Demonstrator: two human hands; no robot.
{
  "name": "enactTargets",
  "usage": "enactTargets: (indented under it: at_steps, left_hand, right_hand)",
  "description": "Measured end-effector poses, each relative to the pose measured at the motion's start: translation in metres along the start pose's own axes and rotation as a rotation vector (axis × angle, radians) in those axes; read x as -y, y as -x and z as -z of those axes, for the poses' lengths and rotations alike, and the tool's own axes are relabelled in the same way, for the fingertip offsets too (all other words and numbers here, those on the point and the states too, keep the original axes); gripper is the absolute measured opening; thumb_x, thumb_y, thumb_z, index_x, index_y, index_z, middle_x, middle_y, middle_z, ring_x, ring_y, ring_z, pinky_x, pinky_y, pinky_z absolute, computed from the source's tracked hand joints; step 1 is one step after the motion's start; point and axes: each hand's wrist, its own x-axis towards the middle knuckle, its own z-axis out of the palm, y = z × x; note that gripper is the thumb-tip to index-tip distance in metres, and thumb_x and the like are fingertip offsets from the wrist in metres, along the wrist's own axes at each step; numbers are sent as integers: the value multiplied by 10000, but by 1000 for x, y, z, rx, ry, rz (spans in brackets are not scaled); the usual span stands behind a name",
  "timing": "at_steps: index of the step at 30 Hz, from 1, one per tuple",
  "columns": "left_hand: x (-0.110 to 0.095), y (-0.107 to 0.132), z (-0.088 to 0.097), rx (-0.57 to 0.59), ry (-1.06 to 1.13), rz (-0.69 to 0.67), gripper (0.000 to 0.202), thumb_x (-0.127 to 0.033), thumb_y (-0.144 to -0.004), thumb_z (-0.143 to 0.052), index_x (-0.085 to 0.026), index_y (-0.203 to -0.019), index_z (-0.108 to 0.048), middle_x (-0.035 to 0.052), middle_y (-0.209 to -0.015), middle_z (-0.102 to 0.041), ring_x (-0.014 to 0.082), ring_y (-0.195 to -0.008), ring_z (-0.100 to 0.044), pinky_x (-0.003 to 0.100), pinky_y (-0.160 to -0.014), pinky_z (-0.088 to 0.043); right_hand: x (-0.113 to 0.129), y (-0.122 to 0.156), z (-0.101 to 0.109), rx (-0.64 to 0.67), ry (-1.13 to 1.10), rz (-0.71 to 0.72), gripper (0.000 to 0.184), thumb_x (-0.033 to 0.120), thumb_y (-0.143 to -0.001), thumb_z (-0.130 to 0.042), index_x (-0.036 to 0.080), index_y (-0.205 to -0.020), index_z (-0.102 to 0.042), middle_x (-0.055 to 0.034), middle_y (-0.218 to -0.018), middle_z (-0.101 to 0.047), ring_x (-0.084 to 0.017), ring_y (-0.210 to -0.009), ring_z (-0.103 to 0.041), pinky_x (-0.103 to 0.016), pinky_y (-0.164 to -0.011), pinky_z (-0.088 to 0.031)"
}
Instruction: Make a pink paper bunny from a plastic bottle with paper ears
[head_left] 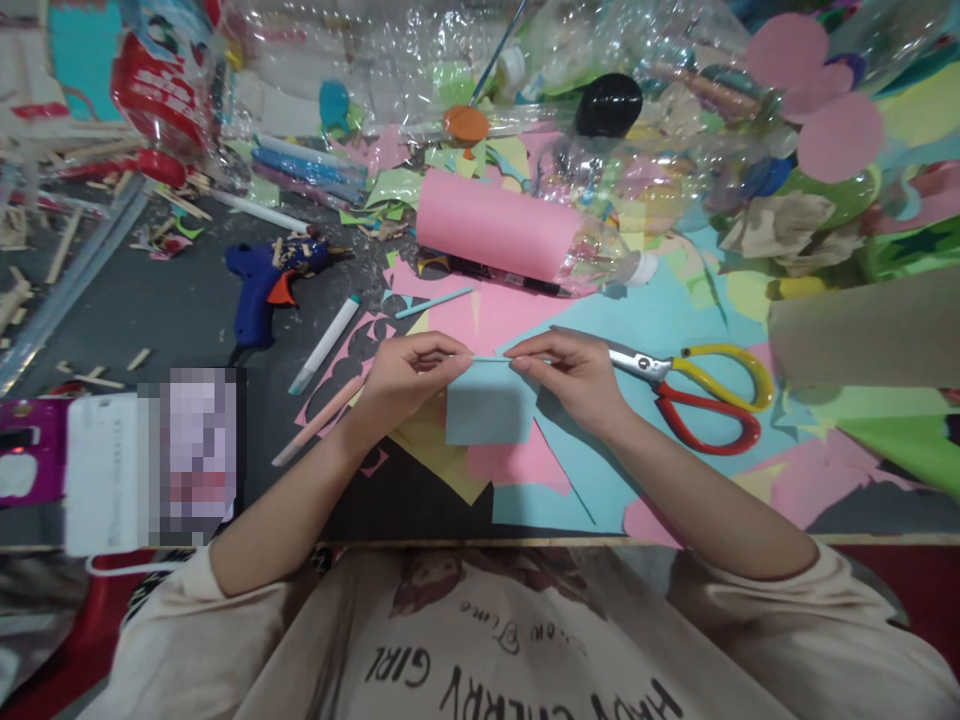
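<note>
Both hands pinch the top edge of a small light-blue piece of paper (487, 405), which hangs down between them over pink, yellow and blue sheets. My left hand (409, 375) grips its left corner with closed fingers. At the right corner my right hand (574, 375) holds the edge the same way, fingertips pressed together. Scissors (694, 395) with yellow and red handles lie just right of my right hand. A thin rolled light-blue paper stick (435, 303) lies beyond my left hand.
A plastic bottle wrapped in pink paper (499, 230) lies behind the hands. A blue glue gun (262, 285), a white marker (324, 345) and a pink stick (319, 420) lie to the left. Clear bottles (615, 120) and paper scraps crowd the back. A white device (105, 470) sits near left.
</note>
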Motion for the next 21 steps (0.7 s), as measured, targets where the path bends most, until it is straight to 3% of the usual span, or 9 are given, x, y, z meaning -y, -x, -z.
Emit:
enactTargets:
  at_steps: [5,15,21]
  left_hand:
    - [-3,3,-1,117,-53,-9,311,-481,-810,-695,-181,-829,-779,53,-854,-785,167,-783,-709,225,-678,-534]
    - [3,3,-3,68,-68,-75,194,-366,-830,-680,-200,-834,-781,24,-866,-794,134,-770,-706,182,-638,-502]
    - [5,3,-2,19,-117,-115,222,-383,-841,-668,-197,-770,-765,6,-760,-778,112,-655,-667,177,-576,-473]
  right_hand:
    - [0,4,-3,62,32,-39,144,378,-769,-755,241,-752,-794,-21,-757,-777,-160,-691,-679,-298,-625,-526]
    - [-4,2,0,54,16,-21,90,310,-752,-771,251,-815,-799,-23,-825,-788,-162,-740,-694,-295,-644,-523]
    - [-4,1,0,53,4,-59,177,407,-734,-792,236,-777,-793,-25,-749,-765,-144,-648,-648,-290,-589,-506]
